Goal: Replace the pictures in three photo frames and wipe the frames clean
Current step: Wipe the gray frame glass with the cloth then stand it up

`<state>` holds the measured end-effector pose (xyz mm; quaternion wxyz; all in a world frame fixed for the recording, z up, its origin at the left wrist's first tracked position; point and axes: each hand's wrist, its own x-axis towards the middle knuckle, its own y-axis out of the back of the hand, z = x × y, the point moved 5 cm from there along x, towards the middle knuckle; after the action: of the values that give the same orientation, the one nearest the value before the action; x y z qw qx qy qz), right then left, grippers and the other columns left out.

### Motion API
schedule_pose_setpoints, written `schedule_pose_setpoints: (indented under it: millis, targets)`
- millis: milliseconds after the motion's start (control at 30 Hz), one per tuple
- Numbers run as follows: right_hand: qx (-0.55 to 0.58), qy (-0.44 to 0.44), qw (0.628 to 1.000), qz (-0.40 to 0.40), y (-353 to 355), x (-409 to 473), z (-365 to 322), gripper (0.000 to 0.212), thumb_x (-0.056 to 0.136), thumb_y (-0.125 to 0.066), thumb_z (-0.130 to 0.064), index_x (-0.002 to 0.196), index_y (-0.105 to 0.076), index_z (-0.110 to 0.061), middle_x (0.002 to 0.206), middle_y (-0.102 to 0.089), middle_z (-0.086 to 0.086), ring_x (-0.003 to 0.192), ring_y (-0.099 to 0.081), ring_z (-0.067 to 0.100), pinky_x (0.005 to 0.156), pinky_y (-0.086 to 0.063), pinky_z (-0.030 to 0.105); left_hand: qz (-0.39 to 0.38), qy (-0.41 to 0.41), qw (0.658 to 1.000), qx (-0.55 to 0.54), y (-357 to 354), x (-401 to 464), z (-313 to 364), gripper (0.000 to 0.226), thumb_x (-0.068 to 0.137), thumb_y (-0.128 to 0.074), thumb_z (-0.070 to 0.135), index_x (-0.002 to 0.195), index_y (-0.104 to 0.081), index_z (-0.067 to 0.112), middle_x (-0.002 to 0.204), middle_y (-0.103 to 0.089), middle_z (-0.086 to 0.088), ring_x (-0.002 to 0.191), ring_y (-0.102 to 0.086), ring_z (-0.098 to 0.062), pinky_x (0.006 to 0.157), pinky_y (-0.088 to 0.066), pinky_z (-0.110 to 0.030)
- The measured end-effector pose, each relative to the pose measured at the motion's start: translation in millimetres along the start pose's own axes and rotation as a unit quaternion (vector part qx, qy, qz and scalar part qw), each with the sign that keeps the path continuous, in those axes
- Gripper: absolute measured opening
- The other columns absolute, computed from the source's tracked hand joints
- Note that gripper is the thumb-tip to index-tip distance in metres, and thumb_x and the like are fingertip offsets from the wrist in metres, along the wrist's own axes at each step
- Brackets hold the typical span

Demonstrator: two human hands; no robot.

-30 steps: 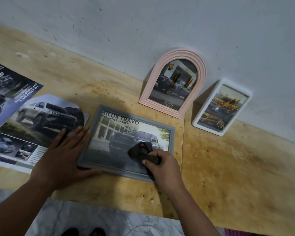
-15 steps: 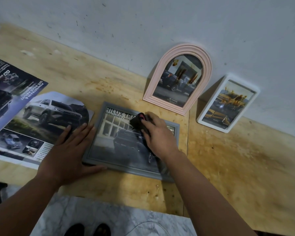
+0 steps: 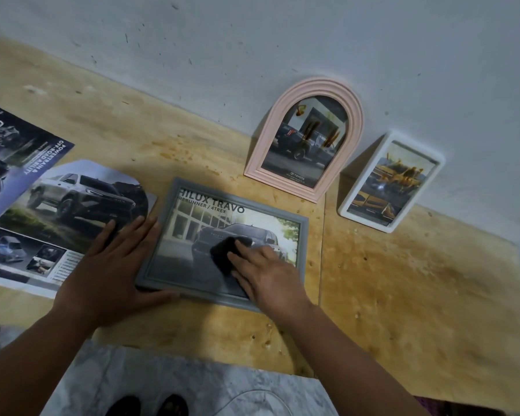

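Note:
A grey photo frame (image 3: 303, 235) with a "Hilux Travo" truck picture lies flat on the wooden tabletop (image 3: 403, 280). My right hand (image 3: 264, 274) presses a black cloth (image 3: 222, 255) onto its glass with fingers stretched flat. My left hand (image 3: 114, 268) lies flat on the frame's left edge, with the thumb along its front edge. A pink arched frame (image 3: 309, 139) and a white rectangular frame (image 3: 392, 181) lean upright against the wall, each with a vehicle picture inside.
Cut brochure pages with car pictures (image 3: 57, 211) lie on the table at the left, partly under my left hand. A grey wall (image 3: 282, 40) backs the table. Marble floor and my feet (image 3: 147, 405) show below the table's front edge.
My right hand swept the cloth from the frame's lower middle up to its top, then back down to the middle of the glass. Its fingers now lie flatter. The left hand stayed put.

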<state>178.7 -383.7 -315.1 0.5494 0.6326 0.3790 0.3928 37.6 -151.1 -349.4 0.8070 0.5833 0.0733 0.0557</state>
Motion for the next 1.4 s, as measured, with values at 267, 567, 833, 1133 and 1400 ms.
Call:
schedule_pose_setpoints:
  millis: [267, 567, 833, 1133, 1400]
  targets:
    - [0.135, -0.161, 0.972, 0.102, 43, -28, 46, 0.035, 0.099, -0.063, -0.032, 0.133, -0.068, -0.024, 0.126, -0.072, -0.002, 0.104, -0.063, 0.011, 0.082, -0.058, 0.029, -0.002, 0.006, 1.000, 0.000, 1, 0, 0, 0.122, 0.076, -0.036, 0.097, 0.163, -0.022, 0.013, 0.169, -0.024, -0.001, 0.158, -0.015, -0.015, 0.128, -0.013, -0.052]
    - [0.001, -0.198, 0.979, 0.047, 13, -17, 56, 0.030, 0.102, -0.060, -0.032, 0.129, -0.071, -0.024, 0.136, -0.067, -0.001, 0.104, -0.060, 0.022, 0.063, -0.060, 0.040, -0.010, 0.015, 1.000, 0.004, -1, 0, 0, 0.123, 0.075, -0.032, 0.099, 0.164, -0.018, 0.015, 0.170, -0.021, 0.001, 0.159, -0.012, -0.013, 0.128, -0.014, -0.053]
    - [0.074, -0.081, 0.994, 0.007, 17, -63, -6, 0.029, 0.100, -0.062, -0.032, 0.128, -0.071, -0.027, 0.138, -0.065, -0.011, 0.099, -0.060, 0.016, 0.066, -0.057, 0.028, -0.009, 0.015, 1.000, -0.003, 0, -1, 1, 0.123, 0.075, -0.033, 0.098, 0.164, -0.018, 0.015, 0.170, -0.020, 0.001, 0.159, -0.012, -0.013, 0.129, -0.011, -0.051]
    - [0.077, -0.255, 0.961, 0.072, 54, -40, 55, 0.032, 0.100, -0.065, -0.027, 0.131, -0.070, -0.023, 0.136, -0.066, -0.004, 0.108, -0.060, 0.017, 0.077, -0.057, 0.031, -0.008, 0.013, 1.000, 0.001, 4, -1, 4, 0.122, 0.076, -0.035, 0.097, 0.164, -0.017, 0.015, 0.170, -0.021, 0.000, 0.159, -0.009, -0.013, 0.129, -0.010, -0.051]
    - [-0.071, -0.243, 0.964, -0.080, 27, -48, 49, 0.035, 0.095, -0.068, -0.024, 0.129, -0.067, -0.019, 0.144, -0.059, 0.003, 0.113, -0.056, 0.030, 0.060, -0.057, 0.037, -0.024, 0.009, 1.000, -0.010, 4, 0, 3, 0.121, 0.076, -0.033, 0.097, 0.165, -0.013, 0.017, 0.171, -0.016, -0.002, 0.159, -0.006, -0.014, 0.129, -0.007, -0.051]
